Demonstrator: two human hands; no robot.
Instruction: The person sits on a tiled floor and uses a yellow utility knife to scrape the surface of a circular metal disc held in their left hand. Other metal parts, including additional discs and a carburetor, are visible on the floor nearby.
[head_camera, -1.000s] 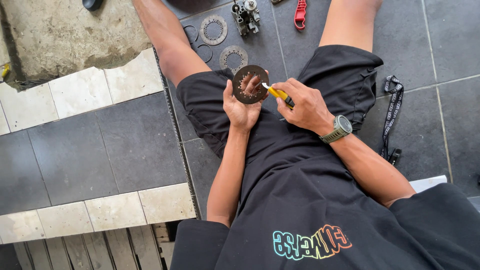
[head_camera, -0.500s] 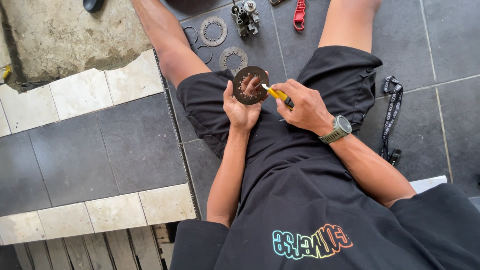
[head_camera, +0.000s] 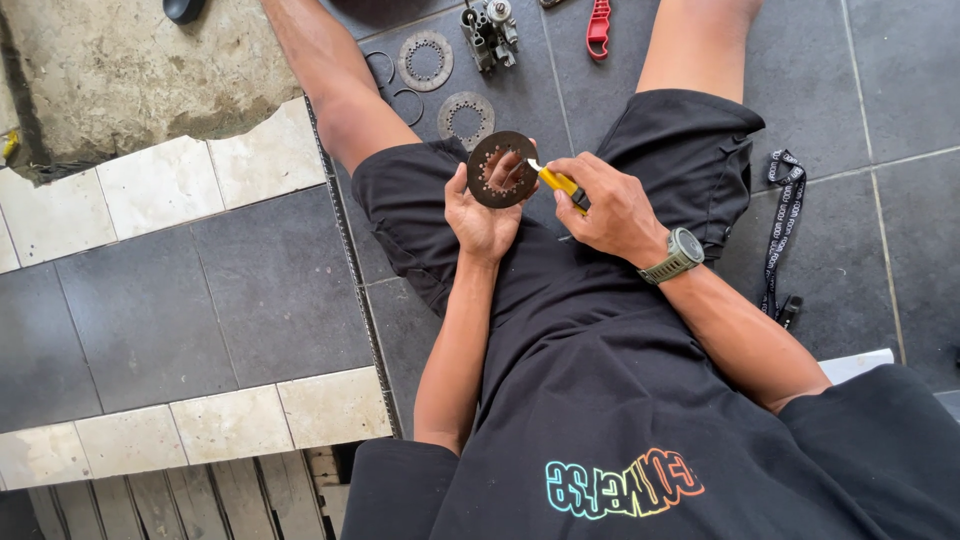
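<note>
I sit on a tiled floor with my legs spread. My left hand (head_camera: 482, 212) holds up a dark round toothed plate (head_camera: 502, 170) with a ring of holes, fingers behind it. My right hand (head_camera: 612, 206), with a green watch on the wrist, grips a small yellow-handled tool (head_camera: 556, 181); its pale tip touches the plate's right edge.
Between my legs on the grey tiles lie two more ring plates (head_camera: 426, 59) (head_camera: 465, 116), thin wire rings (head_camera: 380, 68), a metal engine part (head_camera: 488, 32) and a red tool (head_camera: 598, 27). A black lanyard (head_camera: 782, 232) lies at the right. Pale tiles and rough concrete (head_camera: 120, 70) lie to the left.
</note>
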